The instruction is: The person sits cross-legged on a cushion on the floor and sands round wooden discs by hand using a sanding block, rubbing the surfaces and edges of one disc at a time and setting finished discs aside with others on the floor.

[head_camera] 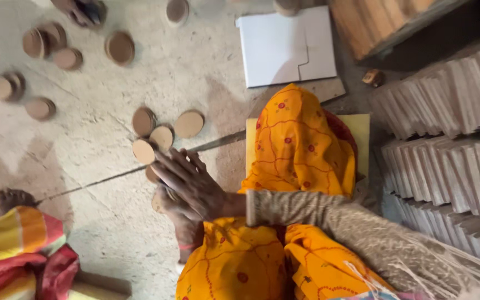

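Observation:
My right hand [191, 180], in a grey-brown sleeve, reaches left across my orange-clad lap with its fingers stretched out flat. My left hand [169, 214] lies right under it, palm to palm, a red bangle on its wrist. Brown round edges of cardboard discs [152, 174] show between the two palms, so both hands seem pressed on a small stack. Just beyond the fingertips, several loose cardboard discs [162, 136] lie on the concrete floor [101, 155].
More discs [45, 41] are scattered at the far left. White card sheets [287, 47] and a yellow sheet [362, 133] lie ahead. Stacks of grey card pieces [451, 100] and a wooden crate [384, 22] fill the right. Another person's foot [12, 199] and striped garment [18, 250] are at left.

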### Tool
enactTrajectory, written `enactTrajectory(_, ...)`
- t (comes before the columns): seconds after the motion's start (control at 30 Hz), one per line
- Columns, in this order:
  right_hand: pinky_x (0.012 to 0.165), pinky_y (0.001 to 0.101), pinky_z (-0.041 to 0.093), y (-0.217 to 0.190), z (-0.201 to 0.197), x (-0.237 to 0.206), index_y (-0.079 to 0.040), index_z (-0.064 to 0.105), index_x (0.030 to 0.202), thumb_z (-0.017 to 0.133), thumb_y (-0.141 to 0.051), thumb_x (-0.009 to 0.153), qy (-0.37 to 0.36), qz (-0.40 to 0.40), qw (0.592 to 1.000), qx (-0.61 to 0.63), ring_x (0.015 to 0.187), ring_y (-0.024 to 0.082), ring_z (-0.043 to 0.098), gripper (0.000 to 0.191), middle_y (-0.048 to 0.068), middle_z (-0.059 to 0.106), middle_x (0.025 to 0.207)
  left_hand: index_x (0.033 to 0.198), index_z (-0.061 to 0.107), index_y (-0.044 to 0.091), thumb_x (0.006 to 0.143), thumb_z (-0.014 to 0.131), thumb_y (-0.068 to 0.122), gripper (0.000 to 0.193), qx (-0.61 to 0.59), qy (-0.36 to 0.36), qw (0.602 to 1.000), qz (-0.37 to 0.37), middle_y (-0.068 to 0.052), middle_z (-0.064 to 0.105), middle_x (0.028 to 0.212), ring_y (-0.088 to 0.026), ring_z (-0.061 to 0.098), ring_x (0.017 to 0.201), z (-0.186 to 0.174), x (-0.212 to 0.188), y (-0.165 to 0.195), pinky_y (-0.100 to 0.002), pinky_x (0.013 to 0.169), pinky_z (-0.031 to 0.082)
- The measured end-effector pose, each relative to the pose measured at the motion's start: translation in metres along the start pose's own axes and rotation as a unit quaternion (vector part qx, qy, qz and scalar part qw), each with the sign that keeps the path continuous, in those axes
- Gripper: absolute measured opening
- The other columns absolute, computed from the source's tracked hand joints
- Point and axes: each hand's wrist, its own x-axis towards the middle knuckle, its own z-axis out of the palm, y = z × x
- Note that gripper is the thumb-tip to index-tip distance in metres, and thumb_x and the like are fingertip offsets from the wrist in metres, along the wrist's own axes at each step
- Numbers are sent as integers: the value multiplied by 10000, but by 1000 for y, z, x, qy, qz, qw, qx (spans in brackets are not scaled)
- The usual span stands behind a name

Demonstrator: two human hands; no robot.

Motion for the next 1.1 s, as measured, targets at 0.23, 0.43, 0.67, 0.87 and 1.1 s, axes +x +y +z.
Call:
enactTrajectory(0.23, 1304, 568, 130, -35, 28, 69, -143, 211, 1667, 300, -568, 1099, 76, 133, 987, 44, 1624, 390, 219, 715, 160, 179, 1756, 1596, 366, 53, 1075, 485, 448, 664, 32, -55, 996, 70, -165, 467, 1518, -315, 508, 1355, 51, -23, 42, -470, 1082, 474)
enactTrajectory(0.43, 1365, 634, 22, -80, -27, 9, -127, 162, 1684, 288, -668, 1040, -2, -110, 991, 72, 1670, 359, 121, 851, 137, 117, 1771, 1608, 354, 59, 1080, 491, 440, 665, 201, -183, 948, 166, -161, 440, 1578, -330, 472, 1427, 87, -36, 92, -494, 1151, 440)
enactTrajectory(0.67, 1320, 657, 93, -73, -63, 108, -120, 95, 1676, 211, -729, 1056, 78, -35, 993, 80, 1665, 354, 74, 876, 124, 86, 1768, 1611, 314, 90, 1037, 395, 536, 731, 176, -42, 983, 20, -146, 363, 1664, -291, 363, 1540, 135, -67, 129, -501, 1247, 300)
enactTrajectory(0.87, 1299, 648, 114, -119, -85, 35, -149, 27, 1679, 210, -807, 1014, 15, -156, 976, 153, 1657, 346, 85, 953, 109, 26, 1764, 1716, 107, 191, 1019, 446, 622, 886, 198, -244, 900, 302, 45, 122, 1803, -255, 193, 1650, 116, -98, 102, -517, 1357, 194)
enactTrajectory(1.1, 1282, 643, 157, -110, -75, 61, -176, 88, 1669, 162, -755, 1018, 25, -159, 981, 104, 1613, 348, 131, 874, 75, 109, 1748, 1662, 153, 153, 1096, 437, 462, 705, 164, -124, 948, 243, -40, 234, 1727, -244, 294, 1605, 127, -109, 101, -493, 1341, 297)
